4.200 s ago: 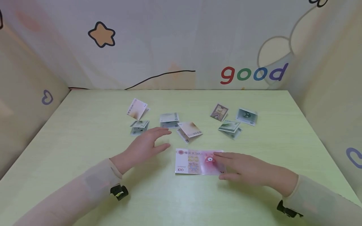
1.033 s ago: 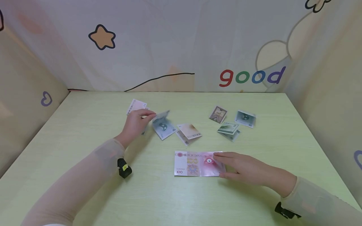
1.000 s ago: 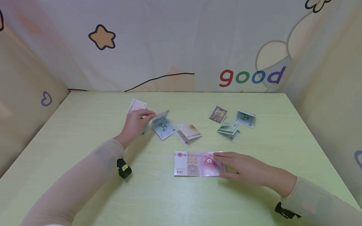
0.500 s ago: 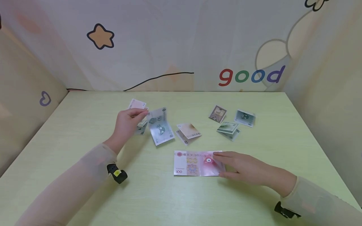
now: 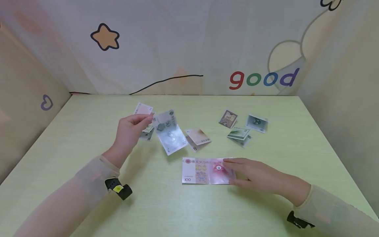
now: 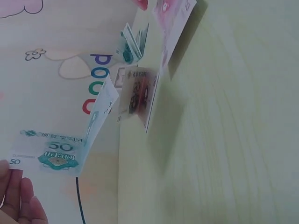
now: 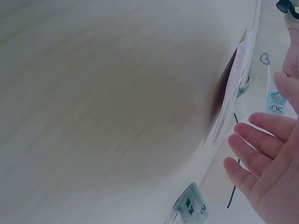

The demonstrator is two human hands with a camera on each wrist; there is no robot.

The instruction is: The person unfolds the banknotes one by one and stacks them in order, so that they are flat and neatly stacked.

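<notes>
My left hand (image 5: 130,133) pinches one corner of a green play banknote (image 5: 169,133) marked 50. In the left wrist view that 50 note (image 6: 58,154) hangs half unfolded, creased across its middle, above the table. My right hand (image 5: 254,172) lies with straight fingers on the right end of a pink 100 play banknote (image 5: 201,171), which is flat near me. The right wrist view shows the fingers (image 7: 261,144) of this hand spread and extended. Just right of the held note, a folded brownish-pink banknote (image 5: 198,137) rests on the table.
Behind my left hand lie a pale pink folded note (image 5: 143,108) and a green folded note (image 5: 146,134), partly hidden. To the right are a brown folded note (image 5: 228,118), a green folded note (image 5: 240,133) and a teal note (image 5: 257,123). Printed cloth walls (image 5: 165,42) enclose the table.
My left hand has picked up the 50 note from the back row, drawn it left and toward me, and lifted it as it unfolded. My right hand stays on the 100 note.
</notes>
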